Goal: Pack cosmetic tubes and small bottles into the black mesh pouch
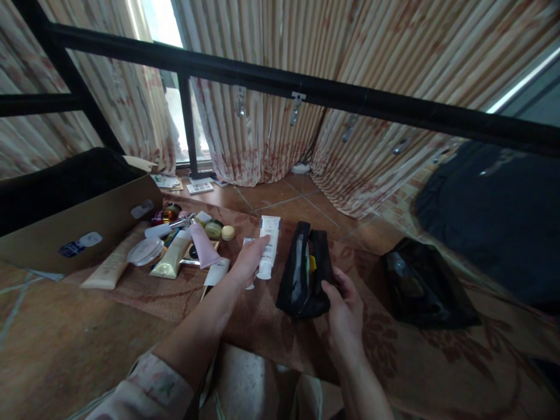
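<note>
My left hand (251, 259) is closed on a white squeeze tube (270, 248) with small print, its cap end pointing toward me. Part of another small pale item shows behind the fingers. Just to the right is a black zippered pouch (321, 251), unzipped along its top, with something yellow and green inside. My right hand (343, 297) grips the pouch's near right side, thumb on top. To the left lies a pile of cosmetics, among them a pink tube (203, 245), a cream tube with a gold cap (172, 256) and a round clear container (145, 251).
A cardboard box (100, 227) holding black material stands at the left. A second black bag (424, 286) lies on the patterned mat (380, 344) at the right. A black metal rail (262, 76) crosses in front of striped curtains (280, 35).
</note>
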Demonstrator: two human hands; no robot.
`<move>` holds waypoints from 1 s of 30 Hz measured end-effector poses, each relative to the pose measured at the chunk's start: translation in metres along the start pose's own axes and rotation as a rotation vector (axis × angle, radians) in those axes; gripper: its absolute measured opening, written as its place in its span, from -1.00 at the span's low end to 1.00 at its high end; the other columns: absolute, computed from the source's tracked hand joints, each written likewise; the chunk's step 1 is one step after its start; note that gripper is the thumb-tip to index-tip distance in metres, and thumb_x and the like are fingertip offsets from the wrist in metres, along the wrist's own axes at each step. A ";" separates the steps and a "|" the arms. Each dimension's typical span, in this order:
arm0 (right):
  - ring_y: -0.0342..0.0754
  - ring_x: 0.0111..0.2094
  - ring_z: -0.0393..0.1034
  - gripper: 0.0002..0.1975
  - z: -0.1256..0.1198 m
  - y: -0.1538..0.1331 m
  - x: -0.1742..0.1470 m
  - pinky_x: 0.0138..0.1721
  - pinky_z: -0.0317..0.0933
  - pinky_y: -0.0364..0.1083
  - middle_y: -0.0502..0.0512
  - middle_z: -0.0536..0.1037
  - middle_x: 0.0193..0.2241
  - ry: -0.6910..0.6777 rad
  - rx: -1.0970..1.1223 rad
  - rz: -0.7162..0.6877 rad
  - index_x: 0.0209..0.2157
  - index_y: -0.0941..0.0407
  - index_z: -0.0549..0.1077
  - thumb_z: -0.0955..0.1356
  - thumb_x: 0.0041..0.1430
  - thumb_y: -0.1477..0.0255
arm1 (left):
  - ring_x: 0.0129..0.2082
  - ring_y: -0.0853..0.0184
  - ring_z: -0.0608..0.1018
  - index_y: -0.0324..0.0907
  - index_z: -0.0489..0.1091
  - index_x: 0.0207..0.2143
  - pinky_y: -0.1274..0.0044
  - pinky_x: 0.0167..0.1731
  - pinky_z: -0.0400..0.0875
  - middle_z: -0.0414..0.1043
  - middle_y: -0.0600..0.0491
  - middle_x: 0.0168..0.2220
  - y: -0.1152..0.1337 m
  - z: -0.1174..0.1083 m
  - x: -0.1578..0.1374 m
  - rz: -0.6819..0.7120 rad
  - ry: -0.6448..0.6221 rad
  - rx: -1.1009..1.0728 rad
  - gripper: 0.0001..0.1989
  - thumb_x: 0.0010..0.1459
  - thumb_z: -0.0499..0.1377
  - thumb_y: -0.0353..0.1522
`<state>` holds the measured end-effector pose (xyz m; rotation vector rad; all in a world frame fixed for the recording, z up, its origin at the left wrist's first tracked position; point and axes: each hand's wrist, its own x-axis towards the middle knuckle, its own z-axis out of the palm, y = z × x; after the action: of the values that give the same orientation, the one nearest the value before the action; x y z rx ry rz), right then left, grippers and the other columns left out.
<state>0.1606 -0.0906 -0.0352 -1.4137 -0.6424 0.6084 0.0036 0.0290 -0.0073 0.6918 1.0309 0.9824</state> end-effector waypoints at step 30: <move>0.01 -0.26 0.47 -0.60 0.007 -0.007 -0.005 -0.23 0.31 -0.05 0.10 0.60 -0.24 -0.001 -0.054 0.017 -0.16 0.13 0.53 0.42 -0.04 0.24 | -0.57 0.38 0.52 -0.25 0.44 -0.40 0.58 -0.52 0.38 0.53 0.03 -0.49 -0.009 0.007 -0.009 0.079 -0.125 -0.042 -0.80 -0.20 0.23 -0.45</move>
<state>0.1519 -0.0900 -0.0279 -1.4704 -0.6523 0.6096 0.0120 0.0170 -0.0089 0.7546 0.8773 1.0136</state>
